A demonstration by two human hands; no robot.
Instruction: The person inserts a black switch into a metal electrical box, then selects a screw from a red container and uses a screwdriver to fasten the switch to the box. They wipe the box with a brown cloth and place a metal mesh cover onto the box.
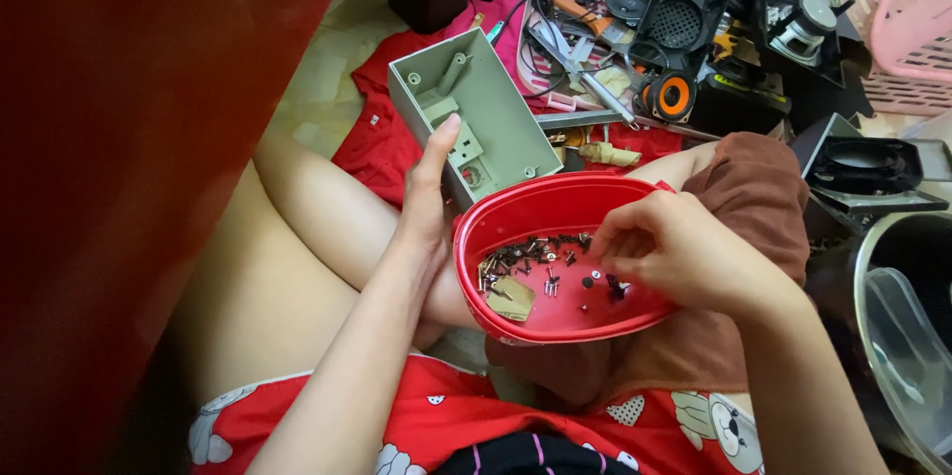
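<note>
The grey-green box (474, 118), an open plastic housing with moulded posts inside, stands tilted at centre, just far of the bowl. The left hand (428, 199) grips its near-left wall, thumb laid up along the inside and the other fingers hidden behind it. It looks light and stiff, a hollow shell that should not flex much; the walls give the surest hold, while the thin inner posts seem easy to snap.

The red bowl (516, 227), oval and shallow, rests on the lap at centre right, against a brown cloth (754, 207). It seems light and smooth-sided, likely to tip if taken by one rim, so holding it low or by both sides would serve better.

The right hand (674, 252) hovers over the bowl's right part, fingertips pinched together; whether they clamp anything I cannot tell.

The screws (526, 257) lie scattered on the bowl's floor, mostly to the left. They are hard, tiny and prone to slip, so a fingertip pinch on the shank suits them.
</note>
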